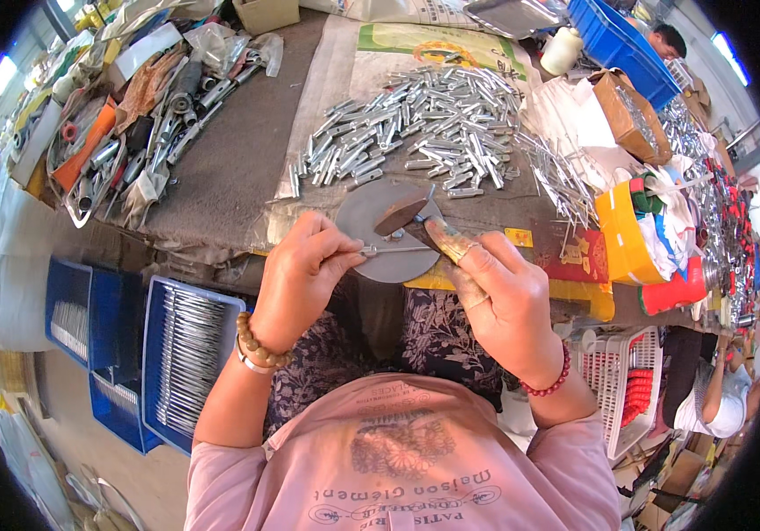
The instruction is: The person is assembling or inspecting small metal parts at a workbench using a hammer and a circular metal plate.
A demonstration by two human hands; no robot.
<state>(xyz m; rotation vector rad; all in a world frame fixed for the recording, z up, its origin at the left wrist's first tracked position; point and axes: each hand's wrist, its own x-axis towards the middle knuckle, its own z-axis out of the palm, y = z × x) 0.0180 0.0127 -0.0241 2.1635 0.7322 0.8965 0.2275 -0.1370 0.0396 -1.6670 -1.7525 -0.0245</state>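
1. While the left hand (307,270) pinches a thin metal rod (404,250) over a grey disc (360,209) between the hands, the right hand (502,285) grips a brown-headed tool (400,215).
2. Small metal sleeves (437,111) heaped on the surface (252,133) beyond both hands.
3. Blue crate (151,354): left of left hand.

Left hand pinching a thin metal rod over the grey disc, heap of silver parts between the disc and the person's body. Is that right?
No, the heap of silver parts lies beyond the grey disc, on its far side, as the head view shows. The left hand pinches the thin metal rod over the disc.
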